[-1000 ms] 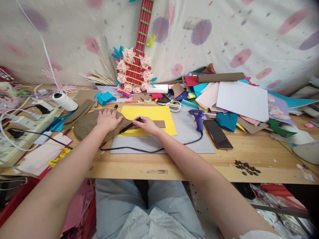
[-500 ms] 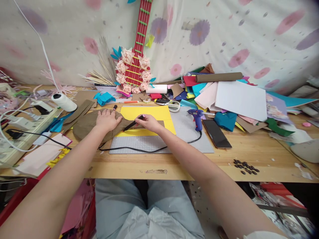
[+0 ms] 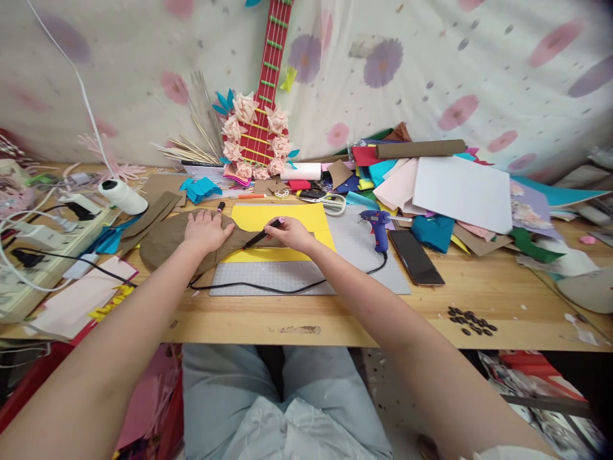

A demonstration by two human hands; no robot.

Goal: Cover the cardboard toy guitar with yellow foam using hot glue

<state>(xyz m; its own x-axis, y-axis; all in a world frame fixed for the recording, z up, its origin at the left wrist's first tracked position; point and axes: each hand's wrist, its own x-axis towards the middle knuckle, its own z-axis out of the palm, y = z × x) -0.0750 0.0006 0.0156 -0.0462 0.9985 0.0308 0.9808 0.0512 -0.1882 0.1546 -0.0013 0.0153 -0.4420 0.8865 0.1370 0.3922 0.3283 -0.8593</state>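
My left hand (image 3: 207, 231) lies flat, fingers spread, on a brown guitar-shaped cardboard cutout (image 3: 165, 241) and presses it down. The cutout's narrow neck runs right across a yellow sheet (image 3: 292, 217) on a grey cutting mat (image 3: 364, 255). My right hand (image 3: 292, 232) is closed on a black marker (image 3: 261, 235), its tip touching the cardboard edge over the yellow sheet. The marker's cap (image 3: 221, 206) lies just behind my left hand.
A blue glue gun (image 3: 379, 225) and a black phone (image 3: 416, 257) lie right of the mat; the gun's cord (image 3: 268, 289) loops along the mat's front. Paper sheets (image 3: 462, 191) pile at right, scissors (image 3: 330, 202) behind, a power strip (image 3: 45, 239) at left, dark seeds (image 3: 472, 321) near the front edge.
My right hand has slid the marker a little to the right and farther back along the cardboard's edge. My left hand has stayed in place.
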